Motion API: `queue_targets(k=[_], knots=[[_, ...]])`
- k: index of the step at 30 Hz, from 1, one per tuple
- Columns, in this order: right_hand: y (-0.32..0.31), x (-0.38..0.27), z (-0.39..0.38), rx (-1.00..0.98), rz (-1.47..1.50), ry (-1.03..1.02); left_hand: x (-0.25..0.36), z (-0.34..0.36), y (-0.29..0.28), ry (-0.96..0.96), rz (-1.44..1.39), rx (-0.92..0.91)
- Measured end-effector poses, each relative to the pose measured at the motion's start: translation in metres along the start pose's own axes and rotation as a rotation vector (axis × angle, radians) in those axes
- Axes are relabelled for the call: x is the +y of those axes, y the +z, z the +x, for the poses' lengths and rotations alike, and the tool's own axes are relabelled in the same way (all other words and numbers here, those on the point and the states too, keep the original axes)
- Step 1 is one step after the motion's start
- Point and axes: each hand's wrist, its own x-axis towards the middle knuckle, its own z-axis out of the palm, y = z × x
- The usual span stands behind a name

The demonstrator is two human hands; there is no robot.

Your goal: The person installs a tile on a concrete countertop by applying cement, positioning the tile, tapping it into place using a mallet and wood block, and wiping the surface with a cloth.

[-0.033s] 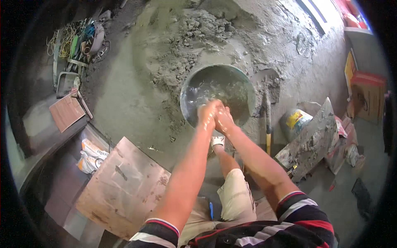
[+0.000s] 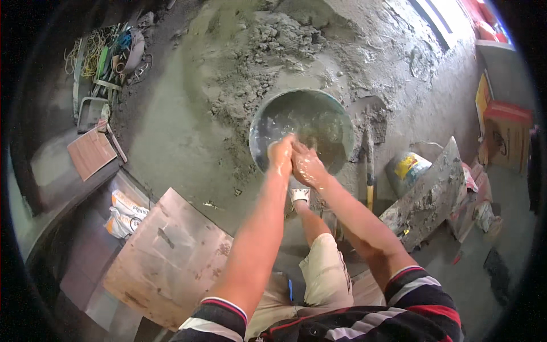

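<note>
My wet left hand (image 2: 280, 154) and my wet right hand (image 2: 308, 166) meet over the near side of a large round tub (image 2: 348, 130) of murky water. The right hand's back faces up, its fingers stretched toward the left hand and touching it. Motion blurs the left hand's fingers, so their shape is unclear. I see no object between the hands. Splashes and ripples mark the water (image 2: 302, 121) beyond them.
Wet grey mortar (image 2: 279, 40) spreads behind the tub. Right of it lies a shovel (image 2: 370, 171), then a bucket (image 2: 409, 166) and a mortar-caked board (image 2: 427, 196). A flat board (image 2: 171, 251) lies at near left; tools and cords (image 2: 105, 60) are piled at far left.
My hands have shifted against each other. The right hand has drawn slightly nearer to me, and more of its back shows; the left has slid a little left.
</note>
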Motion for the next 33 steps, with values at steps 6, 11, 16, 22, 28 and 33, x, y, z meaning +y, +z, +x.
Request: queue_targets(k=[6,11,16,22,28,33], knots=[[-0.019,0.124,0.027,0.426,-0.104,0.188,-0.046,0.014,0.010,-0.193,-0.083,-0.177],[-0.020,0.029,-0.001,-0.044,2.114,0.832,-0.032,-0.001,-0.013,-0.331,-0.390,-0.352],[-0.060,-0.103,0.027,0.755,2.046,1.155,-0.002,-0.080,-0.019,0.003,-0.522,-0.518],[-0.082,-0.003,-0.030,0.523,1.233,1.083,0.026,-0.251,0.050,0.163,0.234,-0.377],[-0.093,-0.218,-0.037,-0.190,0.090,0.097,0.099,-0.144,-0.088,0.053,0.150,-0.310],[-0.262,-0.300,-0.009,-0.505,0.877,0.049,0.210,-0.185,-0.173,0.704,0.768,-0.314]])
